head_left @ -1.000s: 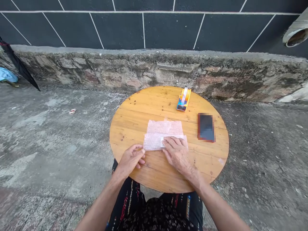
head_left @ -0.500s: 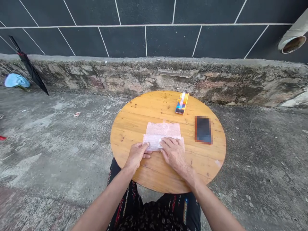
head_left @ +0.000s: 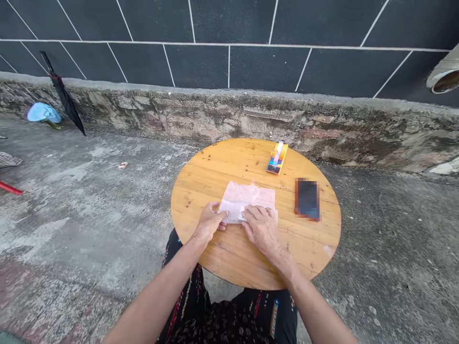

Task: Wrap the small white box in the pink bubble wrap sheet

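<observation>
Biggest thing here is the dark wall (head_left: 265, 67) with pale lines dividing it into blocks, then the grubby grey concrete ground (head_left: 89, 205), and a rough stone base (head_left: 201, 117) running along the foot of the wall. In front of that is a round wooden table (head_left: 201, 181), with the person's patterned black trousers (head_left: 285, 306) poking out under the near edge. Off to the left a black umbrella (head_left: 68, 102) leans on the wall, with some light blue thing (head_left: 43, 112) next to it, can't really tell what. Main item is a pinkish sheet of bubble wrap (head_left: 247, 193) lying around the middle of the table, near part looking like a doubled-over layer. Right hand (head_left: 261, 227) is palm down on its right part, fingers stretched out and not wrapped around anything. Left hand (head_left: 211, 220) pinches the near left corner, thumb on top, fingers tucked below. To the right of the wrap there's a dark rectangle with a reddish-brown edge (head_left: 307, 199), pixelated, so no clue about details. Up near the far edge sits a yellow and blue tape dispenser (head_left: 277, 158). Tiniest bit: a little white piece (head_left: 242, 213) on the wrap, right at the right hand's fingertips and partly covered by them.
</observation>
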Available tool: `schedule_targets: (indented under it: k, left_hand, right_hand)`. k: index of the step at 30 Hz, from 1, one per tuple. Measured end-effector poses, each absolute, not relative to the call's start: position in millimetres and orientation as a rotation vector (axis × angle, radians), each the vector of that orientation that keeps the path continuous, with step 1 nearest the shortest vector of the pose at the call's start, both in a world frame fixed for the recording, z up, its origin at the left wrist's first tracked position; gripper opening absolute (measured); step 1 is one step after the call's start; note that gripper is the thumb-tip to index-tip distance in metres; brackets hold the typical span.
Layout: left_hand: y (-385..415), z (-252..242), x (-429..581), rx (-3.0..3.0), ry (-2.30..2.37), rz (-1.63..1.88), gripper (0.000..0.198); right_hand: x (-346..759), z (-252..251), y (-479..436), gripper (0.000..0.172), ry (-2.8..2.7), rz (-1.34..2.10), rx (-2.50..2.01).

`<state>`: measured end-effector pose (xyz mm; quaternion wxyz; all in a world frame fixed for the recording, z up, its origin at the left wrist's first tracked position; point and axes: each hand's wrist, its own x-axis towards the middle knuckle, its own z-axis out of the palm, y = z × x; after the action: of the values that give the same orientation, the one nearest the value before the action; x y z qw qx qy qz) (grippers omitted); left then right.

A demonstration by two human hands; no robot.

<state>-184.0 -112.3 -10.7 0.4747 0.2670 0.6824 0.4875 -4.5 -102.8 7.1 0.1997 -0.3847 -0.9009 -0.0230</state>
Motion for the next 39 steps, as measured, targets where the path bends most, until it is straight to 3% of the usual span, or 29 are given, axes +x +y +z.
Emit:
schedule_targets:
  k: [5, 11, 33, 39]
  left_hand:
    - [-110.7, -4.9, -183.5, 0.700, 1.663, 1.121, 0.018]
    - [-108.4, -0.2, -175.5, 0.792, 1.697, 1.148, 0.009]
    - [-102.9, 4.6, -156.8, 0.872, 1.530, 1.244, 0.015]
    - [-105.9, 2.1, -156.5, 0.810, 1.516, 1.289, 0.019]
  right_hand:
    - [-5.1, 5.7, -101.9, 0.019, -2.515, -0.102, -1.065]
    - [-6.1, 13.5, -103.7, 0.016, -2.572, -0.108, -1.088]
    - [-5.6, 19.6, -99.0, 0.023, -2.630, -0.107, -1.086]
    - [-6.4, 24.0, -90.0, 0.032, -2.664, -0.070, -1.063]
